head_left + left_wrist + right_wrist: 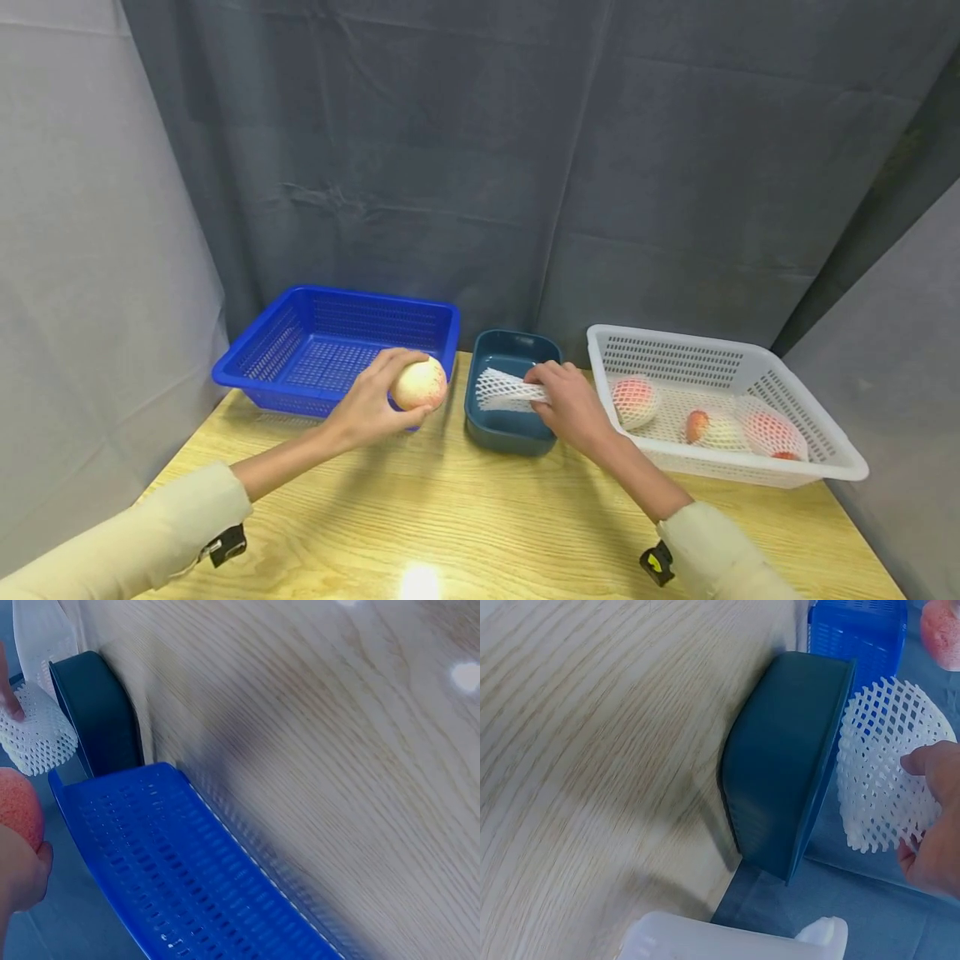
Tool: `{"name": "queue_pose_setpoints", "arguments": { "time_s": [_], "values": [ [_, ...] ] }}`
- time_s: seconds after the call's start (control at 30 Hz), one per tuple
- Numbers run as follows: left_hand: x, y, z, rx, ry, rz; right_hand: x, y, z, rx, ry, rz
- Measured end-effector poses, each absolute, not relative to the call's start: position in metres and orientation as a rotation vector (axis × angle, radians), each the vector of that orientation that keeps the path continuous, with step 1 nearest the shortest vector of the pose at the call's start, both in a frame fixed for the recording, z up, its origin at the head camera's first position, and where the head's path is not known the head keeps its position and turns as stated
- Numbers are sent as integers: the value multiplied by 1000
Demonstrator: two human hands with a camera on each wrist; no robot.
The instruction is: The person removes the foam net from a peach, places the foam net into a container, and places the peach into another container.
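Observation:
A bare peach [420, 384], pale with a pink blush, is gripped between the thumb and fingers of my left hand [379, 398], by the right front corner of the blue basket [281, 385]. My right hand [572, 406] pinches a white foam net sleeve [510, 390] over the teal bin [504, 443]. In the right wrist view the foam net [885, 765] hangs flattened, its open end spread toward the bin. The left wrist view shows the peach [19, 806] at its left edge, just below the net.
At the right stands a white basket [750, 462] with several netted peaches, one a netted peach [634, 402] at its left end. All containers sit along the back of the wooden table [450, 517]. Grey curtains [480, 167] hang behind and at both sides.

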State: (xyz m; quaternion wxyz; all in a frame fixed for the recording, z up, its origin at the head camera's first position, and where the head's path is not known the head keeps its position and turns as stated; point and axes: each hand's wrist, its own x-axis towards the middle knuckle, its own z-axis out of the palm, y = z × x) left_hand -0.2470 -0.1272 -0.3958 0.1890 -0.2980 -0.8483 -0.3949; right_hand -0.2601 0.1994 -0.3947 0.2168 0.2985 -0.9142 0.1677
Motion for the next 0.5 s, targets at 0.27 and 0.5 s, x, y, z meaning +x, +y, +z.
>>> {"name": "queue_pose_setpoints", "arguments": {
  "time_s": [0.27,0.5],
  "values": [
    [-251,-134,-397,-817,-2401,-1112,-271,197,-407,780,-2548,415],
    [-252,-136,-398,-791,-2415,-1117,-280,202,-423,814,-2542,355]
  ]
}}
